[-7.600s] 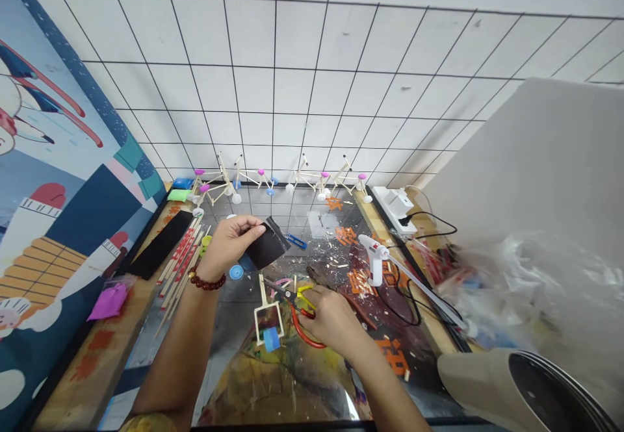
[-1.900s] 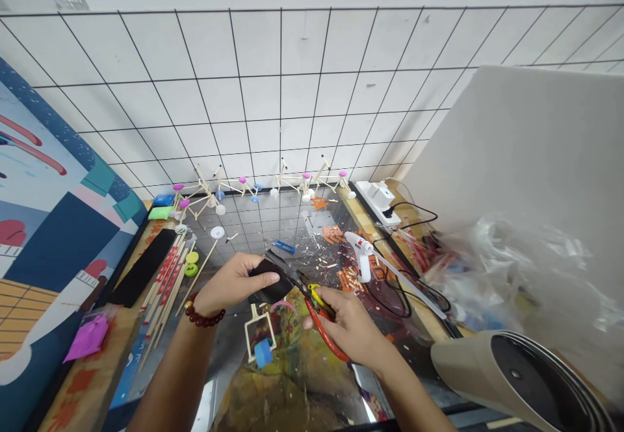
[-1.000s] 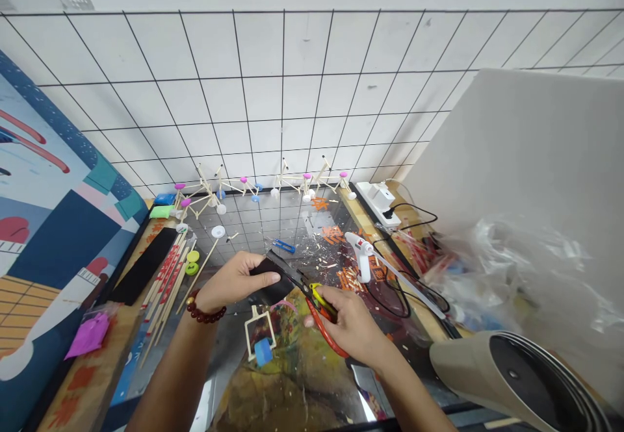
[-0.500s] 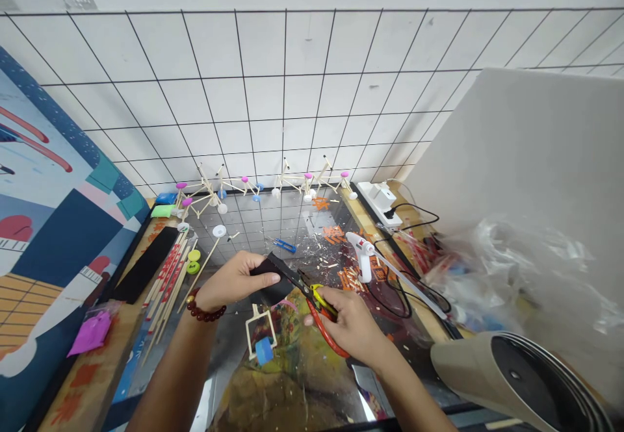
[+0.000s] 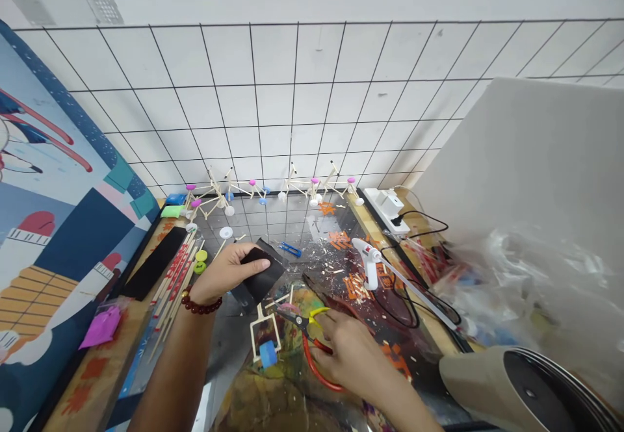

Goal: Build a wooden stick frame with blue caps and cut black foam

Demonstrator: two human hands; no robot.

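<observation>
My left hand (image 5: 229, 273) pinches a piece of black sheet (image 5: 263, 279) between thumb and fingers, raised over the table. Lower and to the right, my right hand (image 5: 348, 351) grips scissors (image 5: 312, 344) with red and yellow handles. Their blades point left, apart from the sheet. Below the sheet lies a small wooden-stick frame (image 5: 253, 341) with a blue round piece (image 5: 268, 353) on it. A dark narrow thing (image 5: 316, 288) lies just beyond my right hand; I cannot make out its kind.
A white glue gun (image 5: 368, 263) stands at right near a power strip (image 5: 387, 211). Stick models (image 5: 214, 195) line the back wall. Wooden sticks (image 5: 173, 282), a black strip (image 5: 156, 263) and yellow-green lids (image 5: 200, 262) lie left. A blue cutter (image 5: 291, 249) lies mid-table among scraps.
My right hand has drawn the scissors down, away from the black sheet that their blades were at. My left hand still holds the sheet, now turned a little. The view has shifted slightly.
</observation>
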